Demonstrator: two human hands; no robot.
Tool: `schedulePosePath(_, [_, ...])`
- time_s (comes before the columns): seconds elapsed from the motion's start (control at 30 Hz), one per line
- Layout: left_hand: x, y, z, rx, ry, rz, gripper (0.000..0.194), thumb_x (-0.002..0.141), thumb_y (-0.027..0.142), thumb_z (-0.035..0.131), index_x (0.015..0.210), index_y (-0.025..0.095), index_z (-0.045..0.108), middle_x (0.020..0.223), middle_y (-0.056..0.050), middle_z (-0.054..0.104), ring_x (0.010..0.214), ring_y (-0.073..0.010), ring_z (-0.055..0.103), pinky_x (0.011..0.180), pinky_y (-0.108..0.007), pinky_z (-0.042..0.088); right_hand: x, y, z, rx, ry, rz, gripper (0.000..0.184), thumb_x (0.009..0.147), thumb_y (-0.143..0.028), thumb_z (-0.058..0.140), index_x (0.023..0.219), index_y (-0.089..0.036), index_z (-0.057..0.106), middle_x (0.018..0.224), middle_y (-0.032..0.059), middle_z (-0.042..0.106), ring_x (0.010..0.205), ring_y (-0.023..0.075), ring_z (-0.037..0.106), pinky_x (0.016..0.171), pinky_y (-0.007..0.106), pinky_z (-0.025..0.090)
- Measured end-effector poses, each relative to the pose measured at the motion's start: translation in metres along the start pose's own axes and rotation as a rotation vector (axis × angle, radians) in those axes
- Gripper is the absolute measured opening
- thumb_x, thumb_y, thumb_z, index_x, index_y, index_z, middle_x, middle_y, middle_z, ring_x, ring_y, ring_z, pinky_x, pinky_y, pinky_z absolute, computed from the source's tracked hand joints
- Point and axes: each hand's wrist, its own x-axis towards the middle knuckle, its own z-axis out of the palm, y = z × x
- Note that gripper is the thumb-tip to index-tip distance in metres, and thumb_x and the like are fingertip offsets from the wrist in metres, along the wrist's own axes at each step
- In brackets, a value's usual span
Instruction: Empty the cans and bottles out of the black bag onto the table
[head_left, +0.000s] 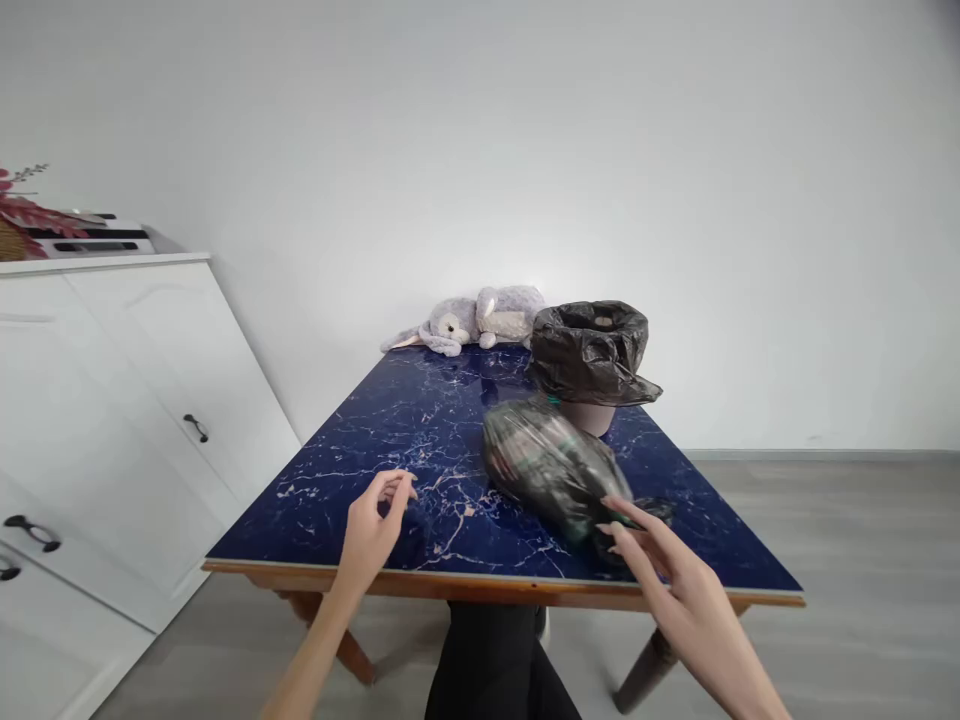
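Observation:
A filled black plastic garbage bag (551, 460) lies on its side on the blue marble-patterned table (420, 430), slightly blurred. Dark and lighter contents show through its thin film. My right hand (667, 575) is at the gathered end of this bag, thumb and fingers stretched out and apart, the fingertips touching or just over the plastic. To the left, my left hand (379, 520) hovers above the front of the table, fingers loosely bent, nothing between them. Behind the filled bag stands a trash bin (589, 416) lined with another black bag (592, 355), whose edge folds over the rim.
A grey plush rabbit (472, 318) lies along the table's far edge, against the white wall (480, 150). A white cabinet (135, 400) with dark handles stands at the left, with a red plant (37, 215) on top. Grey floor (847, 540) extends to the right.

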Motion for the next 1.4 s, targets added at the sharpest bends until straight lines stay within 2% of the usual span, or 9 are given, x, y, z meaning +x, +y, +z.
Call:
schedulePosePath(0.13, [-0.025,0.032,0.022,0.071,-0.048,0.218,0.026,0.107,0.045,0.051,0.106,0.025,0.068,0.102,-0.009,0.073,0.098,-0.0266,0.069,0.092,-0.039,0.054,0.001,-0.013,0.010,-0.090,0.081,-0.111,0.041,0.105,-0.058,0.052,0.126,-0.026,0.069,0.108,0.0124,0.078,0.086,0.0260,0.076,0.053,0.027,0.053])
schedulePosePath(0.23, [-0.035,0.048,0.038,0.154,-0.184,0.430,0.019,0.108,0.036,0.052,0.113,0.027,0.069,0.114,-0.010,0.071,0.112,-0.0282,0.066,0.102,-0.042,0.052,0.003,-0.006,0.014,-0.216,0.105,-0.285,0.030,0.108,-0.046,0.049,0.123,-0.027,0.067,0.111,0.0113,0.072,0.081,0.0224,0.070,0.068,0.032,0.057])
schedulePosePath(0.33, [-0.035,0.059,0.056,0.298,-0.265,0.610,0.022,0.110,0.026,0.049,0.121,0.027,0.068,0.121,-0.010,0.068,0.117,-0.0277,0.063,0.103,-0.046,0.050,0.010,0.006,0.022,-0.332,0.033,-0.457,0.027,0.109,-0.035,0.049,0.130,-0.029,0.064,0.121,0.0113,0.065,0.097,0.0239,0.070,0.084,0.035,0.058])
schedulePosePath(0.47, [-0.025,0.072,0.081,0.515,-0.309,0.765,0.026,0.103,0.026,0.065,0.129,0.022,0.067,0.135,-0.016,0.062,0.128,-0.0348,0.057,0.102,-0.052,0.051,0.024,0.017,0.035,-0.458,-0.016,-0.585,0.030,0.105,-0.025,0.053,0.133,-0.028,0.063,0.119,0.0109,0.058,0.102,0.0256,0.068,0.084,0.036,0.060])
schedulePosePath(0.67, [-0.002,0.079,0.094,0.571,-0.312,0.835,0.011,0.089,0.019,0.084,0.094,0.019,0.074,0.129,-0.013,0.065,0.130,-0.0362,0.054,0.104,-0.052,0.049,0.043,0.015,0.046,-0.564,0.018,-0.659,0.034,0.098,-0.014,0.060,0.130,-0.025,0.061,0.118,0.0122,0.052,0.101,0.0281,0.062,0.087,0.044,0.059])
schedulePosePath(0.9, [0.028,0.100,0.064,0.155,-0.284,0.741,0.017,0.096,0.034,0.079,0.085,0.022,0.074,0.103,-0.003,0.076,0.105,-0.0232,0.064,0.096,-0.041,0.044,0.057,-0.020,0.054,-0.627,0.165,-0.689,0.035,0.091,-0.015,0.070,0.125,-0.020,0.061,0.124,0.0174,0.051,0.111,0.0357,0.054,0.092,0.051,0.053])
schedulePosePath(1.1, [0.053,0.117,0.037,-0.011,-0.198,0.650,0.019,0.097,0.037,0.078,0.085,0.023,0.074,0.090,-0.002,0.078,0.092,-0.0215,0.068,0.089,-0.037,0.048,0.079,-0.050,0.040,-0.548,0.243,-0.749,0.020,0.097,-0.019,0.066,0.116,-0.023,0.061,0.117,0.0118,0.059,0.105,0.0316,0.058,0.089,0.046,0.051])
schedulePosePath(1.27, [0.064,0.117,0.032,-0.211,-0.122,0.404,0.030,0.092,0.049,0.079,0.080,0.022,0.075,0.084,-0.003,0.075,0.080,-0.0211,0.068,0.077,-0.033,0.052,0.082,-0.063,0.030,-0.394,0.387,-0.711,0.029,0.098,-0.025,0.065,0.125,-0.024,0.055,0.119,0.0117,0.057,0.110,0.0312,0.060,0.094,0.048,0.053])
schedulePosePath(1.4, [0.065,0.123,0.043,-0.473,-0.059,0.180,0.041,0.084,0.060,0.083,0.080,0.021,0.072,0.083,-0.004,0.074,0.083,-0.0212,0.070,0.077,-0.030,0.054,0.065,-0.060,0.046,-0.205,0.488,-0.638,0.029,0.095,-0.023,0.064,0.121,-0.024,0.052,0.114,0.0102,0.054,0.108,0.0286,0.061,0.089,0.044,0.056])
